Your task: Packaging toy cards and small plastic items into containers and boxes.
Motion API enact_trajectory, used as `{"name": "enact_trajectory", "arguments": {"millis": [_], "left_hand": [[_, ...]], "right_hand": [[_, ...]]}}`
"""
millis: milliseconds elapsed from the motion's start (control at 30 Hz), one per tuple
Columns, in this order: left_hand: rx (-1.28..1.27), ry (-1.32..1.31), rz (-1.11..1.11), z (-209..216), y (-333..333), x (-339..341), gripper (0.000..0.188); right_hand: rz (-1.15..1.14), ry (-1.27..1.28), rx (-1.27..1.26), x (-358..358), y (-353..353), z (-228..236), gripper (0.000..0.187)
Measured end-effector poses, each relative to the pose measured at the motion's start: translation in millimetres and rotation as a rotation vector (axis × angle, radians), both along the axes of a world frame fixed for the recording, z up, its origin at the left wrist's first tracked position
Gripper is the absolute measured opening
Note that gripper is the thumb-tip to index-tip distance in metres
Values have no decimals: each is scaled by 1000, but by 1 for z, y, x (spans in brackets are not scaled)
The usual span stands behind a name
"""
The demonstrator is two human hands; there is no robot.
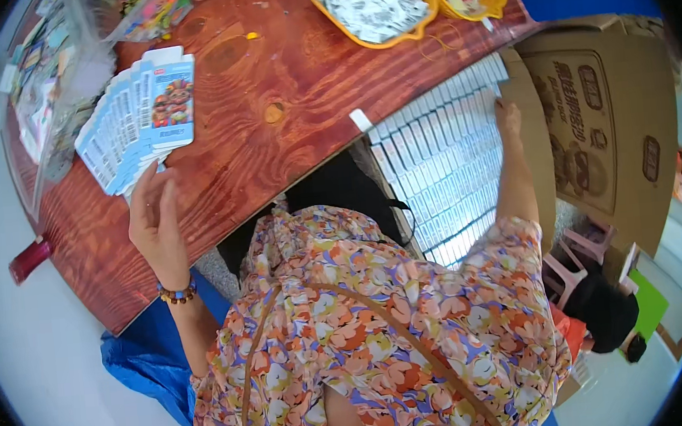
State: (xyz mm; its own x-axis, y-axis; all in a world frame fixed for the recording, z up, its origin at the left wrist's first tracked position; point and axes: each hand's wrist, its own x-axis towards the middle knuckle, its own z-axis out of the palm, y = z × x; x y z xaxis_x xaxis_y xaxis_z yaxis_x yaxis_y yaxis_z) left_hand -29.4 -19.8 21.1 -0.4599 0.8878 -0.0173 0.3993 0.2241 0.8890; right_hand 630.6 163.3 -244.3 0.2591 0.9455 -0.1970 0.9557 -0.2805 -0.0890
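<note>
Light blue flat packets (126, 122) lie fanned in an overlapping stack at the left of the red wooden table, the top one with a colourful picture. At the stack's lower edge is my left hand (155, 221), fingers stretched and apart, with the fingertips close to the packets; whether they touch is unclear. My right hand (509, 121) reaches down over the right side of an open carton, by the far end of packed rows of thin white-and-blue packets (441, 155). Its fingers are mostly hidden, so what it holds, if anything, cannot be seen.
A clear plastic bag (63, 99) of small pieces sits far left. Two yellow baskets (375, 44) hold small white sachets and other bits at the back. The brown carton flap (613, 120) stands up at right. Pink stools (565, 274) and another person (603, 312) are beyond.
</note>
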Motion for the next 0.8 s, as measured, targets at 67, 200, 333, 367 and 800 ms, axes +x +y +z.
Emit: {"name": "enact_trajectory", "arguments": {"millis": [67,200,333,367,800], "left_hand": [[6,134,117,-8,6,-8,36],[145,719,-21,-61,68,-19,55],[96,983,75,-70,95,-19,83],[19,1010,93,-72,98,-16,88],[290,880,139,-78,90,-33,71]], "right_hand": [[104,255,40,27,-8,-12,31],[5,235,82,83,-32,-4,42],[-50,74,-144,5,-12,24,44],[-91,150,-76,9,-13,30,43],[482,969,616,-305,1,260,28]]}}
